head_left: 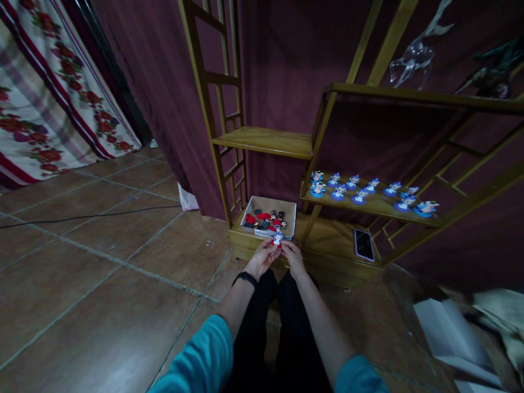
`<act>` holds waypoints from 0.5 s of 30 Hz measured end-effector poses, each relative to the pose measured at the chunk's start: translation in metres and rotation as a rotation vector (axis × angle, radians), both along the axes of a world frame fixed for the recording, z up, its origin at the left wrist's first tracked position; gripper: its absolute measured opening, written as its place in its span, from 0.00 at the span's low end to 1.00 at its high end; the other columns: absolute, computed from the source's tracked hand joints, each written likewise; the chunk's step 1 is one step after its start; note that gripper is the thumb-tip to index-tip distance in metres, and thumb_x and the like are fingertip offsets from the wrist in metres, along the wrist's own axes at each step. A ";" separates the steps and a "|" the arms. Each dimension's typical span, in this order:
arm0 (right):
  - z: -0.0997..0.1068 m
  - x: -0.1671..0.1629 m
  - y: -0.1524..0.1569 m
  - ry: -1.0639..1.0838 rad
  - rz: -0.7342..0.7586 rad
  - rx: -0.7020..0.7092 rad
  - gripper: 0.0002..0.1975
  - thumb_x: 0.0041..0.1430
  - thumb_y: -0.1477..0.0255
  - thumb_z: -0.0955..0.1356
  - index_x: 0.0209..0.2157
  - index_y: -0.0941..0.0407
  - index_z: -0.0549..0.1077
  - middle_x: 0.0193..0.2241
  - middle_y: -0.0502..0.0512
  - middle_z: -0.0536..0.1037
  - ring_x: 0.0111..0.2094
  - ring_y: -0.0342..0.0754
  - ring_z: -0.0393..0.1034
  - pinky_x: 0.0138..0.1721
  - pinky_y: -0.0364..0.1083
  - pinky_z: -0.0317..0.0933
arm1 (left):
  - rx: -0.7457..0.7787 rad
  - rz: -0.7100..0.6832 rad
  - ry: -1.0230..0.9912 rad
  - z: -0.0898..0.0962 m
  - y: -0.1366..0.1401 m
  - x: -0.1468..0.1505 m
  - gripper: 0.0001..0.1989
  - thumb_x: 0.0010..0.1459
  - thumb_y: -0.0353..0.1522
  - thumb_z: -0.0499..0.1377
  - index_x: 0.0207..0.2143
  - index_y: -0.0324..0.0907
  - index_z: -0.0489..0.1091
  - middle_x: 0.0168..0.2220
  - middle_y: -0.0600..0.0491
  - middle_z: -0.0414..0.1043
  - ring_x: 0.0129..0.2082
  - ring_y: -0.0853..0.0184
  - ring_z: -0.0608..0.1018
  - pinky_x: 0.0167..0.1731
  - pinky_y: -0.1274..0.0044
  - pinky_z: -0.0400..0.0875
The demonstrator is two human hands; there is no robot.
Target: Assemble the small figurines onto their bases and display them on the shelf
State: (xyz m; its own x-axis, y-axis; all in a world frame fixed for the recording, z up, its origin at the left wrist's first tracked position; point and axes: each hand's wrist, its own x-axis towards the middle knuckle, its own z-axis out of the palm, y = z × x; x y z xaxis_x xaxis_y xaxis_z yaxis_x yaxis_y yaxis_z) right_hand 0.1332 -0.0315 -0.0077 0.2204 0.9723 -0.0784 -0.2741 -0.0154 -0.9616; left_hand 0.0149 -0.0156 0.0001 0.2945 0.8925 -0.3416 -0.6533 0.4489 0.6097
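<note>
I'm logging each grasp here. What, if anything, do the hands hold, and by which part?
Both hands, left and right, hold one small figurine between the fingertips, apparently by its lower part; the exact grip is too small to tell.

A small red, white and blue figurine (278, 239), held upright between both hands just in front of the open cardboard box (268, 218)

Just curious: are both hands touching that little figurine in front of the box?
Touching. The head view shows the left hand and right hand pinching the small figurine between their fingertips.
</note>
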 end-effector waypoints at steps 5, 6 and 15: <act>0.001 0.000 0.000 -0.008 -0.004 0.003 0.12 0.42 0.64 0.69 0.31 0.53 0.75 0.34 0.52 0.78 0.37 0.50 0.71 0.40 0.50 0.64 | 0.014 0.006 -0.029 -0.002 0.002 0.001 0.19 0.48 0.16 0.57 0.42 0.39 0.66 0.35 0.50 0.73 0.33 0.69 0.77 0.39 0.73 0.72; 0.002 0.000 -0.001 -0.010 -0.004 0.005 0.12 0.42 0.64 0.69 0.31 0.53 0.75 0.34 0.52 0.78 0.37 0.50 0.70 0.40 0.49 0.64 | 0.017 0.011 -0.036 -0.002 0.002 0.001 0.19 0.48 0.15 0.56 0.41 0.39 0.66 0.36 0.50 0.73 0.33 0.69 0.77 0.39 0.73 0.72; 0.005 -0.001 -0.003 -0.037 0.028 0.049 0.16 0.42 0.63 0.70 0.35 0.54 0.74 0.35 0.52 0.78 0.38 0.49 0.70 0.43 0.49 0.63 | 0.004 0.009 -0.032 -0.002 0.004 0.001 0.19 0.48 0.16 0.57 0.42 0.37 0.67 0.33 0.49 0.74 0.32 0.69 0.77 0.38 0.74 0.73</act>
State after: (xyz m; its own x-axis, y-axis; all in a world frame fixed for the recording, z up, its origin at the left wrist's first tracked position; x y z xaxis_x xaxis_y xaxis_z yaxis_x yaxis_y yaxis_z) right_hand 0.1325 -0.0341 -0.0028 0.1954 0.9805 -0.0227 -0.2384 0.0251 -0.9708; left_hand 0.0163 -0.0119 -0.0014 0.2972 0.8967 -0.3280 -0.6767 0.4402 0.5902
